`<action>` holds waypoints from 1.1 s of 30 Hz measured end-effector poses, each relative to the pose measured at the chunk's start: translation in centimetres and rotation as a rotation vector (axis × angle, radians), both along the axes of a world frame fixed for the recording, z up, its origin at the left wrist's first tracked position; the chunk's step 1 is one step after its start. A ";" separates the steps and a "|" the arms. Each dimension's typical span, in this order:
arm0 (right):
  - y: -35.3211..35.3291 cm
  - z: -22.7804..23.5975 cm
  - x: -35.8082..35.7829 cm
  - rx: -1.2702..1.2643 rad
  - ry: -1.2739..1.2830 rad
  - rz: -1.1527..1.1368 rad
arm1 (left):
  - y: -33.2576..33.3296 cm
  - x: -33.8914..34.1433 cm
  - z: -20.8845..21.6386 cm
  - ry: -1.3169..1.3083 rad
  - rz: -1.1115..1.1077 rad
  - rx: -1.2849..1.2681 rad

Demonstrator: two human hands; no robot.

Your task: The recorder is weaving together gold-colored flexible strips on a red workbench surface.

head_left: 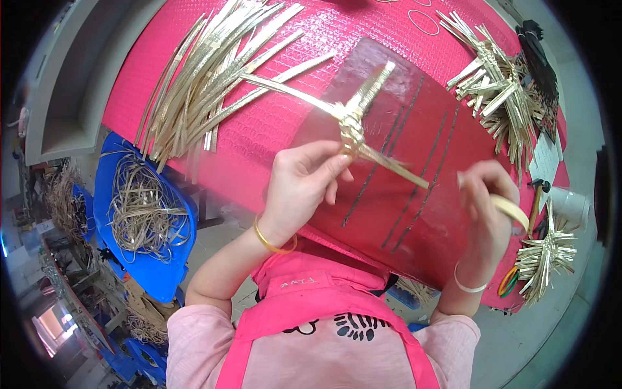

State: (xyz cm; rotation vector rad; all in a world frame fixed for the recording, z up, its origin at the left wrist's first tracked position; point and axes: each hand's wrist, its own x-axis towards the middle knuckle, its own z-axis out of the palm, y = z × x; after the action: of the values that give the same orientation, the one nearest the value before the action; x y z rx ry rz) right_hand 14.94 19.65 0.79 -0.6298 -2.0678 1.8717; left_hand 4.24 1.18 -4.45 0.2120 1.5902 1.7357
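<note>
The left hand (311, 175) held a gold woven piece (352, 129), its thumb and forefinger pinched together at the lower end of the knotted middle. The piece was in front of the person, over a dark red board (421, 162) marked with several dark lines. From the knot, one thin strip ran to the upper left, a broader, thicker arm pointed to the upper right, and a narrow strip slanted down to the right. The right hand (489, 194) was over the board's right side with its fingers curled, near the end of that slanting strip but apart from it. A pale yellow curved band (510, 212) showed at the outer side of this hand; whether the hand gripped it or anything else, I could not tell. The board lay on a worktop (249, 142) with a glossy pink cover. A pile of flat gold strips (207, 71) fanned out at the upper left, and more strips (146, 207) lay tangled in a blue bin (139, 275) beside the worktop. Spiky gold bundles (489, 74) were heaped at the upper right, with another gold cluster (547, 253) farther down that edge, near a few coloured rings (508, 282).
</note>
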 end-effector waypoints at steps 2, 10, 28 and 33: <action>-1.6 0.5 0.6 -0.172 0.061 0.137 | 0.7 0.6 -0.8 0.052 0.112 0.067; -5.0 -5.6 -2.8 -0.301 0.002 -0.023 | 1.7 1.5 -0.6 -0.028 0.067 0.176; -5.7 -7.9 -1.2 -0.443 0.169 -0.042 | 1.5 0.8 -0.5 -0.604 -0.105 0.590; -5.8 -7.6 -1.4 -0.782 0.167 0.007 | 1.1 0.2 0.8 -0.341 -0.104 0.187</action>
State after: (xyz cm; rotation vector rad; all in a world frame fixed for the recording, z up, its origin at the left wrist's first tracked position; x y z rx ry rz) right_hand 13.49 13.85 -6.83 -0.5877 -1.1865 2.6205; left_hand 4.43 2.30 -3.66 0.0811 1.1545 1.7326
